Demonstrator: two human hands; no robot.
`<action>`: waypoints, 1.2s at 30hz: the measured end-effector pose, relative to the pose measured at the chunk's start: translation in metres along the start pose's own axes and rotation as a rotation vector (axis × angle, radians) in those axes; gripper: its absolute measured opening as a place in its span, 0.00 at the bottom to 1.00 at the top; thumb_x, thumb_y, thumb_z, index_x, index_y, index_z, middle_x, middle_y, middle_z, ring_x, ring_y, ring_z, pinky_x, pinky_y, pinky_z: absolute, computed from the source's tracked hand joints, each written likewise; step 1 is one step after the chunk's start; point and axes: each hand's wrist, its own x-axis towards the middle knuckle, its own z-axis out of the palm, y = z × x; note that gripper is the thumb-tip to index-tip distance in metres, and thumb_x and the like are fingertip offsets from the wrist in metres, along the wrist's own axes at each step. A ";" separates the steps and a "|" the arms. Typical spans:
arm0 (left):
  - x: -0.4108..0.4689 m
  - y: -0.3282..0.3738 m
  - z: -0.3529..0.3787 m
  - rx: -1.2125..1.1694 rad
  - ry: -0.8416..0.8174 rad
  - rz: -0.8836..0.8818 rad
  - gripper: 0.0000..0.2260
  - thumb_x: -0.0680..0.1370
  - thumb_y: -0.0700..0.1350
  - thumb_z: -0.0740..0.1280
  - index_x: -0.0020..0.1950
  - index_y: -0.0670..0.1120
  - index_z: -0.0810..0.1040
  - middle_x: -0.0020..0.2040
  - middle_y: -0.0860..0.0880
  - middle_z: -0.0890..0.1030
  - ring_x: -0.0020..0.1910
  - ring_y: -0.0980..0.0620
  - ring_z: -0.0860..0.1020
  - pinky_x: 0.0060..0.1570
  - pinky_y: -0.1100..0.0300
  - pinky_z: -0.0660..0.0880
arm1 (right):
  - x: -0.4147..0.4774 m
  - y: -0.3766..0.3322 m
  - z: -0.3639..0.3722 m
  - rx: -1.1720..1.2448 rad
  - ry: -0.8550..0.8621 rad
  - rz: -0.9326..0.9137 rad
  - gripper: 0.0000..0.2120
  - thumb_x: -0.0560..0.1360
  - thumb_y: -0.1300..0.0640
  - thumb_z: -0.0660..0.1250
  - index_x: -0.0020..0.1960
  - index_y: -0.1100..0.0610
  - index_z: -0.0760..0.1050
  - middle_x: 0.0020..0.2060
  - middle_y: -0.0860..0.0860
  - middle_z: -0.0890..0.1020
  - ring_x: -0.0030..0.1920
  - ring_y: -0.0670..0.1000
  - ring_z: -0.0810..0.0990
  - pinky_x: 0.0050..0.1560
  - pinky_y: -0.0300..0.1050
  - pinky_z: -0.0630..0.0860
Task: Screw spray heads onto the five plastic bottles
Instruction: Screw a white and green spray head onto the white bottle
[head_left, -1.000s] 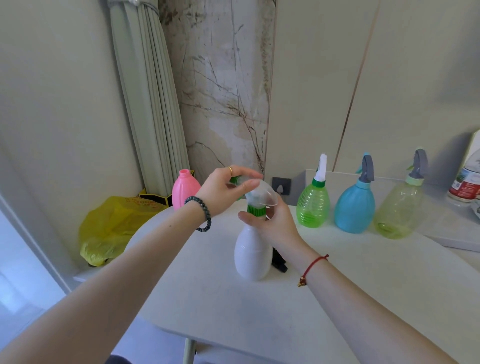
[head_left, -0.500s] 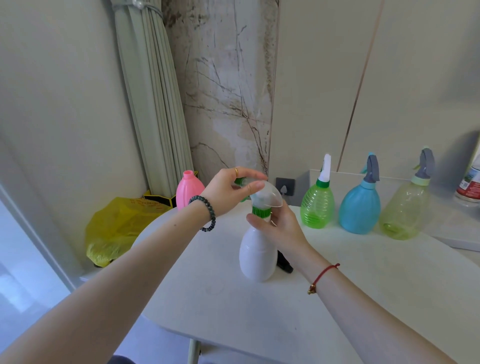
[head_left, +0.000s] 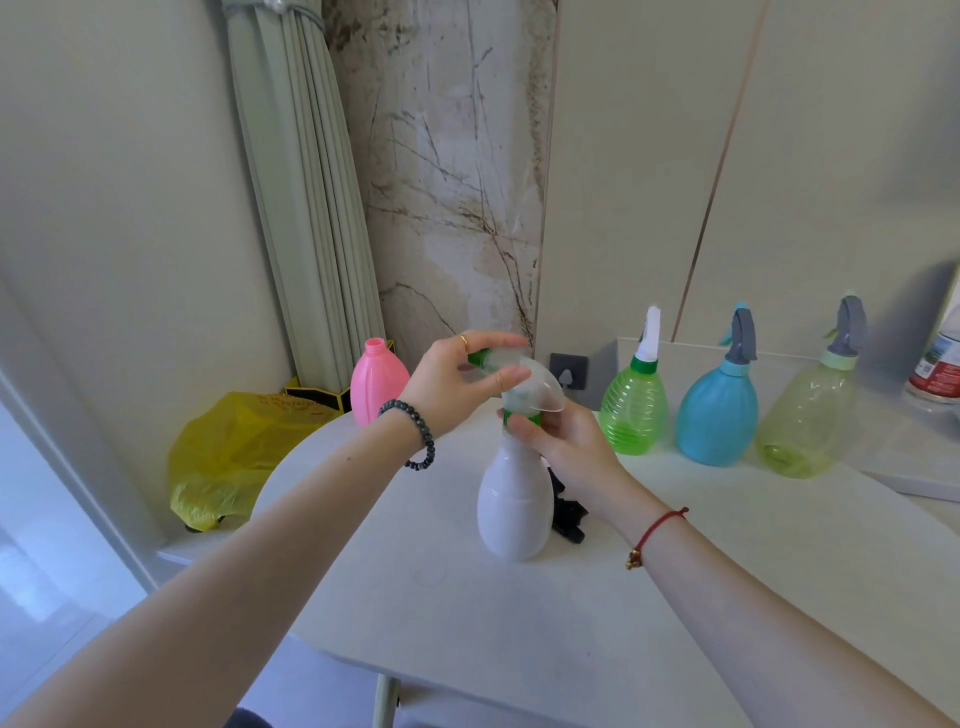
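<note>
A white bottle (head_left: 514, 499) stands upright in the middle of the pale round table (head_left: 597, 597). On its neck sits a translucent spray head (head_left: 535, 387) with a green collar. My left hand (head_left: 452, 384) pinches the top of that spray head. My right hand (head_left: 558, 441) grips the green collar at the neck. Behind on the right stand a green bottle (head_left: 634, 410), a blue bottle (head_left: 717, 421) and a pale yellow-green bottle (head_left: 805, 426), each with a spray head on. A pink bottle (head_left: 376, 384) at the back left has an open neck.
A black object (head_left: 569, 512) lies on the table just behind the white bottle. A yellow plastic bag (head_left: 228, 452) sits on a ledge at the left. A red-labelled container (head_left: 937, 364) stands at the far right. The table's front edge is close to me.
Both hands stay on the white bottle's spray head and collar, with only small shifts of the fingers. The camera has drifted slightly, so the scene sits a little more to the right.
</note>
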 end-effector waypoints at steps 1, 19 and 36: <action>-0.002 -0.004 0.002 -0.028 0.052 0.001 0.17 0.71 0.48 0.69 0.55 0.63 0.69 0.54 0.59 0.75 0.51 0.66 0.75 0.54 0.65 0.74 | 0.000 -0.001 -0.001 -0.022 0.010 0.000 0.13 0.71 0.59 0.69 0.55 0.55 0.75 0.51 0.56 0.82 0.54 0.55 0.80 0.60 0.55 0.74; -0.079 -0.093 0.058 -0.035 -0.121 -0.360 0.29 0.65 0.57 0.72 0.60 0.62 0.61 0.60 0.57 0.71 0.61 0.55 0.70 0.64 0.56 0.65 | 0.000 -0.010 -0.020 -0.043 -0.164 -0.021 0.15 0.71 0.63 0.68 0.53 0.47 0.76 0.46 0.41 0.83 0.51 0.41 0.80 0.51 0.32 0.76; -0.080 -0.092 0.059 -0.031 -0.093 -0.381 0.25 0.65 0.55 0.73 0.53 0.68 0.61 0.55 0.65 0.70 0.59 0.57 0.70 0.60 0.57 0.67 | 0.001 -0.003 -0.009 -0.044 0.017 0.010 0.37 0.65 0.61 0.75 0.68 0.50 0.60 0.55 0.54 0.78 0.55 0.51 0.77 0.57 0.47 0.74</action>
